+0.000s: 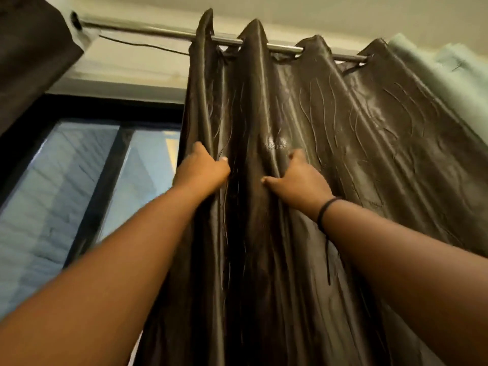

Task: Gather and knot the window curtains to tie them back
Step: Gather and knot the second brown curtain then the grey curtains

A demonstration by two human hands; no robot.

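Both arms are up and into the fabric. The dark curtain point(303, 122) hangs in deep folds from the metal rod point(163, 33), and the hands meet it about halfway down the visible drop. The left hand point(202, 167) grips the curtain's left edge, fingers wrapped behind the hem and out of sight, thumb pressed on the front face. The right hand point(297, 178) sits just beside it, one fold over, fingers curled into a pleat and pinching it, thumb stretched left across the cloth. A ridge of fabric stands between the two hands.

Left of that gripped edge, the window point(79, 180) is uncovered, with its dark frame and blue-lit panes. A second dark curtain point(31, 56) is bunched at the far top left, well apart, so a stretch of rod lies bare between the two. On the right, the curtain fans out wide and meets a pale green cloth point(435, 64) at the rod's end.

A black wristband point(326, 210) circles the right wrist, its loose end dangling down the forearm. The curtain's bottom is cut off by the frame, and the rod's right end is hidden behind fabric.
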